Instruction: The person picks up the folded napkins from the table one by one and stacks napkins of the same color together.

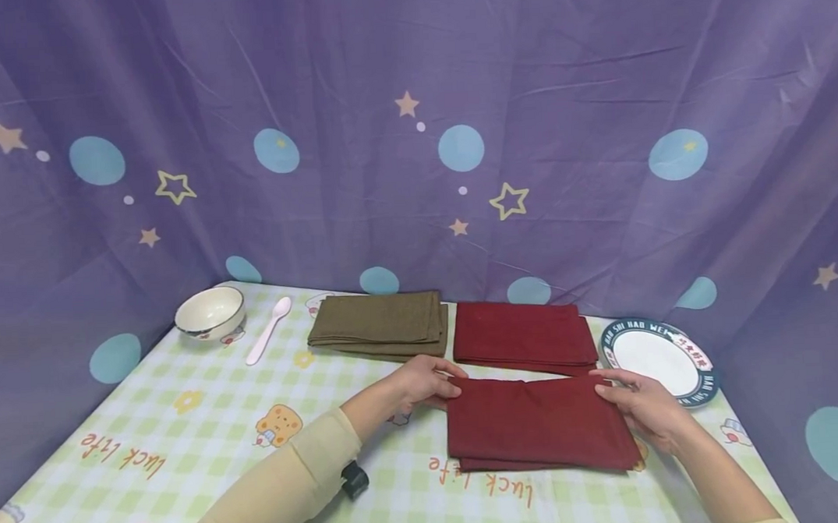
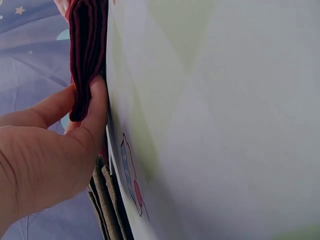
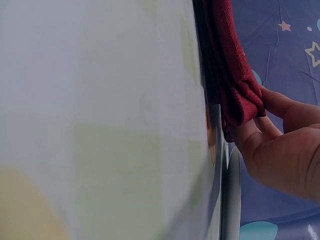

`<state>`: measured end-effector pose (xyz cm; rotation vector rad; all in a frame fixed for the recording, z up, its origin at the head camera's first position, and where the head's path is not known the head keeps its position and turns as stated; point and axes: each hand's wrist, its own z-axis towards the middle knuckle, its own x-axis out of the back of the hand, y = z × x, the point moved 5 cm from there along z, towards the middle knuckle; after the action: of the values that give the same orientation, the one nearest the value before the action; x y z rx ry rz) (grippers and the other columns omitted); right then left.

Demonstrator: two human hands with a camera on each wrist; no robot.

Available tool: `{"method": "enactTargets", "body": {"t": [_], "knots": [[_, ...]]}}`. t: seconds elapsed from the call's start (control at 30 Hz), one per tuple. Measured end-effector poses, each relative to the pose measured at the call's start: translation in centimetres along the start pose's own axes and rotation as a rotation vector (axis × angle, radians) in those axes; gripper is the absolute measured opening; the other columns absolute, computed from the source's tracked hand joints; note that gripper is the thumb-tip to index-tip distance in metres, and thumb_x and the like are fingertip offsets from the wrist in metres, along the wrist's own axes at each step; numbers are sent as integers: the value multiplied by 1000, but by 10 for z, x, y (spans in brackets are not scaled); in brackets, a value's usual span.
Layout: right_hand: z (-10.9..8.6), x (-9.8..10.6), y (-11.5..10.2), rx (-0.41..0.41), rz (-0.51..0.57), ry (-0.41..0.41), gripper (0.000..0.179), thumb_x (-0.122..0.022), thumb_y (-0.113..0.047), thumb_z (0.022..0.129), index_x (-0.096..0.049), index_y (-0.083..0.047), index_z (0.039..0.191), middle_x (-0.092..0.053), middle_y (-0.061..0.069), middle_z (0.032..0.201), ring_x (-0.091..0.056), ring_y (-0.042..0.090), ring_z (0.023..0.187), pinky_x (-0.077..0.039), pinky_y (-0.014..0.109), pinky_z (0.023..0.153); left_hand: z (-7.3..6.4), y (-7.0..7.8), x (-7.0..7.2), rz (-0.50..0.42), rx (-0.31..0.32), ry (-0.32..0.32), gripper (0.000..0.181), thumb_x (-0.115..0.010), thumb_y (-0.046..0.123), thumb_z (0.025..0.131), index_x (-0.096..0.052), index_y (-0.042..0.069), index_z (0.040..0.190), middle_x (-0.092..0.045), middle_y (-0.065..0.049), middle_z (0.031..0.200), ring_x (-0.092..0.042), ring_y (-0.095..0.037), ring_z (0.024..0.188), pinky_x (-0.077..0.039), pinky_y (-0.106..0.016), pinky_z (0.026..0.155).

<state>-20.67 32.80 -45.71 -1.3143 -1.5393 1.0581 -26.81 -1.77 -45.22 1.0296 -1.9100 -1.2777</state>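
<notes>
A folded dark red cloth (image 1: 538, 424) lies toward the front right of the table, its layers stacked flat. At its far left corner my left hand (image 1: 424, 380) pinches the folded edge; the left wrist view shows thumb and fingers on either side of the layers (image 2: 87, 55). My right hand (image 1: 646, 409) pinches the far right corner in the same way, and the right wrist view shows that fold (image 3: 235, 75) between thumb and fingers. Just behind it lies a second folded dark red cloth (image 1: 524, 335). An olive-brown folded cloth (image 1: 376, 322) sits to the left of that one.
A white plate with a dark green patterned rim (image 1: 711, 389) stands right of the cloths. At the far left are a cream bowl (image 1: 214, 313) and a pale pink spoon (image 1: 269, 330). The checked tablecloth (image 1: 209, 434) covers the table, and a purple curtain (image 1: 359, 178) hangs behind.
</notes>
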Motion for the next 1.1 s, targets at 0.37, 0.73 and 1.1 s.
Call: {"method": "enactTargets", "body": {"t": [0.37,0.73,1.1], "knots": [[0,4,0,7,6,32,51,-68,-13,99,-51,5,144,-72,2,108,-72,17,93,-60,37,82,1,2,1,-33,-2,45,33,-68,-5,91,-69,0,124,-63,-14,105,-68,-20,82,-62,-41,69],[3,8,-5,21,31,44,43,-69,-12,97,-60,-1,138,-72,-1,105,-71,16,91,-60,37,81,4,6,2,-86,-33,73,33,-66,-5,93,-67,0,126,-64,-10,91,-69,-17,75,-62,-39,69],[11,15,-9,31,62,28,37,-69,-11,98,-64,-5,133,-73,-2,102,-72,15,90,-60,37,80,14,16,4,-64,-83,128,33,-67,-2,94,-66,-2,127,-66,-9,96,-68,-14,76,-61,-36,72]]}}
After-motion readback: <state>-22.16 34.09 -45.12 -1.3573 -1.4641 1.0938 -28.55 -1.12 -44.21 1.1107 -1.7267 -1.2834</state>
